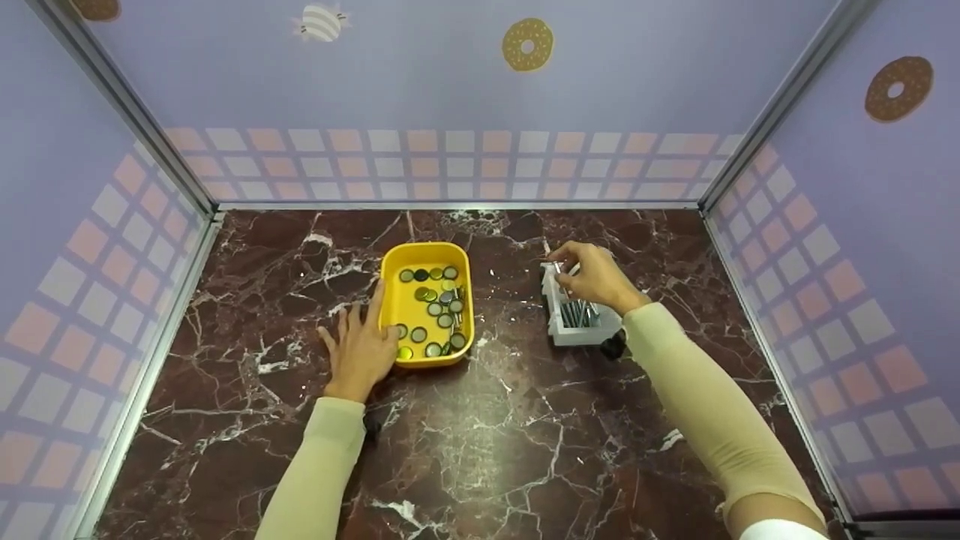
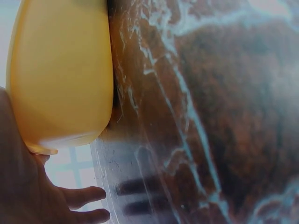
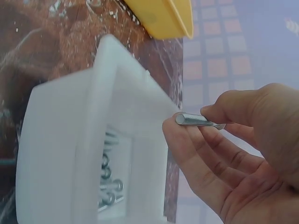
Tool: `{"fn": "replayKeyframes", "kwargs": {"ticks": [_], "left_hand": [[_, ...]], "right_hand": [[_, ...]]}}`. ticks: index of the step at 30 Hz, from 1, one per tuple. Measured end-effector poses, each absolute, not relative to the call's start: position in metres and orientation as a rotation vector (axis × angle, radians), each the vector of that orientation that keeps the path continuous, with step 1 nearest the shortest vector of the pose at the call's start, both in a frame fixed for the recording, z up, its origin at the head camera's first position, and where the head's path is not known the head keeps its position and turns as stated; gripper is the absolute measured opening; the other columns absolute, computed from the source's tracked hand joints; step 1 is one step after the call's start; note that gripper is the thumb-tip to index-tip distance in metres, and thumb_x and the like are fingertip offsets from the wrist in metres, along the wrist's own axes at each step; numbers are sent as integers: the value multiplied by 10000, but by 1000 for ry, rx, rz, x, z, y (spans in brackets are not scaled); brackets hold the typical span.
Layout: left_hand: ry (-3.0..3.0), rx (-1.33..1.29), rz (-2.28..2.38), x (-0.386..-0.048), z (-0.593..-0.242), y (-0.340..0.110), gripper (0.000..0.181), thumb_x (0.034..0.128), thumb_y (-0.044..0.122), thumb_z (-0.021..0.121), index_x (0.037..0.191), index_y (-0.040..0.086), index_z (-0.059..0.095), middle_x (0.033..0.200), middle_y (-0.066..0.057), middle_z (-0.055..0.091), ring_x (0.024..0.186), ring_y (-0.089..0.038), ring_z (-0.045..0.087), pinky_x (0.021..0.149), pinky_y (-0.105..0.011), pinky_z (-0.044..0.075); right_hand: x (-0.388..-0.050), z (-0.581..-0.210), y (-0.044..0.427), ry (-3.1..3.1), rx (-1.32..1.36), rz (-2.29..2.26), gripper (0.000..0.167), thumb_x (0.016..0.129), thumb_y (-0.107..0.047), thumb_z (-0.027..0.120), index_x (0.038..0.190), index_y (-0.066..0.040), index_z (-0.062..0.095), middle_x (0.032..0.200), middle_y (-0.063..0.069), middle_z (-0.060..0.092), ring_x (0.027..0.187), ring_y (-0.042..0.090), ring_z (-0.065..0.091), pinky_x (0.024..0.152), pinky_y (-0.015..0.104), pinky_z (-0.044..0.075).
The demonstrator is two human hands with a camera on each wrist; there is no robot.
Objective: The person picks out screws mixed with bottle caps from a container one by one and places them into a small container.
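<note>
My left hand rests against the left side of a yellow tray, its fingers fairly straight and spread, its thumb at the rim. Inside the tray lie several round discs, silver, yellowish and dark, with several slim metal pieces along the right side. Between thumb and fingertips my right hand pinches a small silver metal bolt above the far end of a white bin. Long metal bolts lie in the bin. The held bolt's far end is partly hidden by the fingers.
Under everything is a dark red marbled tabletop. Lilac walls with a pink and white square pattern close it in at the back and both sides. A gap of tabletop separates the yellow tray from the white bin.
</note>
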State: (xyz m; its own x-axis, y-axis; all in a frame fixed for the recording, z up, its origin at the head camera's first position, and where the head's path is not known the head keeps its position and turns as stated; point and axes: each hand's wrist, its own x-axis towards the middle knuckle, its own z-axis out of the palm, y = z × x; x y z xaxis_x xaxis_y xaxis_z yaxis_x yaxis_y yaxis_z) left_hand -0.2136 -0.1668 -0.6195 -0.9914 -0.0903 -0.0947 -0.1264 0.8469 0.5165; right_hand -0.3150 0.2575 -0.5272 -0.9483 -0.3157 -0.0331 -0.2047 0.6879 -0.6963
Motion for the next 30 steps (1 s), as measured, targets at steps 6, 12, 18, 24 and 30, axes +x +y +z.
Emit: {"fn": "replayKeyframes", "kwargs": {"ticks": [6, 12, 18, 24, 30], "left_hand": [[2962, -178, 847, -212, -618, -167, 854, 1171, 381, 471, 1876, 490, 1, 1896, -330, 267, 1792, -619, 140, 1372, -891, -135], [2979, -173, 850, -212, -617, -168, 849, 1173, 383, 477, 1875, 497, 14, 1884, -322, 300, 1787, -612, 171, 1377, -895, -117], [2960, -178, 849, -213, -619, -167, 856, 1172, 393, 464, 1867, 516, -21, 1896, -323, 272, 1792, -614, 148, 1377, -888, -131], [2949, -184, 842, -212, -621, -165, 860, 1173, 398, 470, 1871, 501, -22, 1900, -327, 263, 1791, -620, 142, 1378, -885, -130], [2969, -169, 858, -212, -619, -165, 860, 1170, 394, 487, 1872, 505, 2, 1889, -324, 291, 1788, -616, 166, 1377, -894, -116]], "right_hand": [[-319, -525, 267, 2717, -384, -1060, 336, 1062, -12, 766, 1397, 13, 775, 1121, 254, 819, 845, 429, 872, 737, 474, 755], [-327, -526, 271, 2665, -324, -1009, 321, 1031, 47, 760, 1352, 39, 766, 1161, 306, 825, 820, 353, 869, 686, 418, 747], [-332, -534, 273, 2641, -309, -923, 303, 1015, 47, 768, 1318, 63, 763, 1207, 361, 819, 781, 328, 872, 627, 325, 721], [-332, -540, 274, 2627, -295, -846, 318, 998, 43, 776, 1313, 85, 760, 1243, 378, 816, 840, 411, 898, 636, 330, 724], [-333, -540, 273, 2646, -278, -801, 347, 982, 32, 795, 1324, 83, 769, 1214, 364, 827, 877, 443, 898, 642, 342, 726]]}}
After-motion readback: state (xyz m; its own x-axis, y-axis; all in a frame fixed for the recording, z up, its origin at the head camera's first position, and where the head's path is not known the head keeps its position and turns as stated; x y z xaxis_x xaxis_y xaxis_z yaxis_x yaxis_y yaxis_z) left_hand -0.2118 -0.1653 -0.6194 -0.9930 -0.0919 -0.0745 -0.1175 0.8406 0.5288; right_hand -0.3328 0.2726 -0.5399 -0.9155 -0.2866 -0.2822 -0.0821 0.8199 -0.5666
